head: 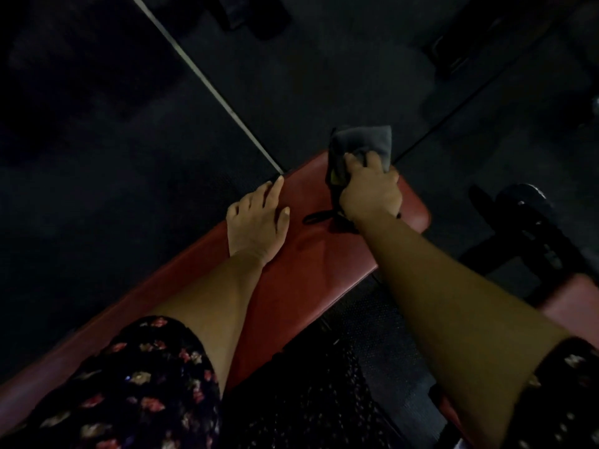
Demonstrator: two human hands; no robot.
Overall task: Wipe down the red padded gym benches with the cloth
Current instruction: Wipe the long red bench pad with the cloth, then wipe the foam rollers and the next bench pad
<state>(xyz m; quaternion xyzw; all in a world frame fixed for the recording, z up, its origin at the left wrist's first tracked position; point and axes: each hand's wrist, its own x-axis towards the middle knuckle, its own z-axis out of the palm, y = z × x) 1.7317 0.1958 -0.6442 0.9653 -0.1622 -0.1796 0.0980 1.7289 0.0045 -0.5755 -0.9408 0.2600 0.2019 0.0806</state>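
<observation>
We count two hands, the left hand (257, 222) and the right hand (369, 189), one grey cloth (366, 142), two red benches, the near bench (301, 270) and the second bench (570, 303) at the right edge, two flowered sleeves (136, 384), and one pale floor line (207, 85).

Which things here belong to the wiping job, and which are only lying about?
For the job: red padded bench; dark grey cloth, gripped by right hand; left hand, resting on bench.
Lying about: black dumbbell; black strap.
</observation>
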